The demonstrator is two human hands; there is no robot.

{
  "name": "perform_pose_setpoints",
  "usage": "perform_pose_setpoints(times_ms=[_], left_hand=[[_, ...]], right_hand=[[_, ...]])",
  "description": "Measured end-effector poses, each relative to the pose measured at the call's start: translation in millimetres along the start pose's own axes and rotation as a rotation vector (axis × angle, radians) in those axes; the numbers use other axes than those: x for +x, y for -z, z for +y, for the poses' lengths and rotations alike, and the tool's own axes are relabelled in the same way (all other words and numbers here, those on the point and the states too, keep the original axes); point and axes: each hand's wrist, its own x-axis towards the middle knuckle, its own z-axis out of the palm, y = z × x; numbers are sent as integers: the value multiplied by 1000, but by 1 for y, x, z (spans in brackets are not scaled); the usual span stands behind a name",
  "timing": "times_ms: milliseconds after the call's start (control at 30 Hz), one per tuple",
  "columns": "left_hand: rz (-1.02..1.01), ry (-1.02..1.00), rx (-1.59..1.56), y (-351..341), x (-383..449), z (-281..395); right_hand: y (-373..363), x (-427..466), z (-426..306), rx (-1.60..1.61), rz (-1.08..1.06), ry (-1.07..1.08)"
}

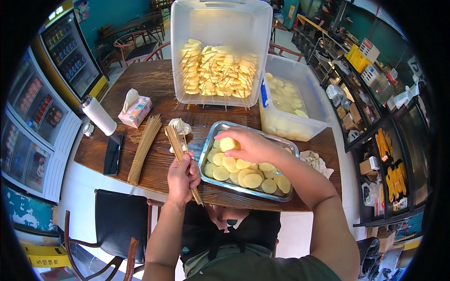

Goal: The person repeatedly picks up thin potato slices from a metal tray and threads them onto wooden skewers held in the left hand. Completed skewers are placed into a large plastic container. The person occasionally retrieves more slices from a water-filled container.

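Observation:
My left hand (183,175) grips a bundle of thin bamboo skewers (174,142) near the table's front edge. One skewer (185,137) stands slightly apart from that bundle. My right hand (251,144) is over a rectangular metal tray (211,181), with a pale yellow potato slice (227,144) between its thumb and fingers. Many more round slices (252,180) lie overlapping in the tray; my hand and forearm hide part of them. Beyond the tray, a tilted clear plastic bin (221,26) holds stacks of skewered slices (219,72).
At right, another plastic tub (318,114) holds slices in liquid. A crumpled cloth (316,163) lies beside the tray. Leftward are a tied skewer bundle (144,151), a tissue box (135,111), a white bottle (99,116) and a phone (113,154). A chair (121,224) stands at lower left.

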Motion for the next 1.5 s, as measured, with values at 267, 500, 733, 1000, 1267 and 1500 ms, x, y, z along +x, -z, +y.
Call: perform_pose_setpoints(times_ms=[267,500,733,1000,1267,1500], left_hand=[[-10,24,-3,2,1,-1],[-23,22,42,1,2,-2],[-22,-2,34,0,0,-3],[-13,-1,21,2,0,-3],[-15,33,21,1,2,-1],[18,-5,32,0,1,-4]], right_hand=[[25,-62,18,262,186,-234],[41,-73,22,-109,-12,-262],[-2,-11,14,-204,-102,-76],[10,-19,20,-80,-11,-132],[28,-59,3,-93,210,-243],[10,-73,14,478,360,-418]])
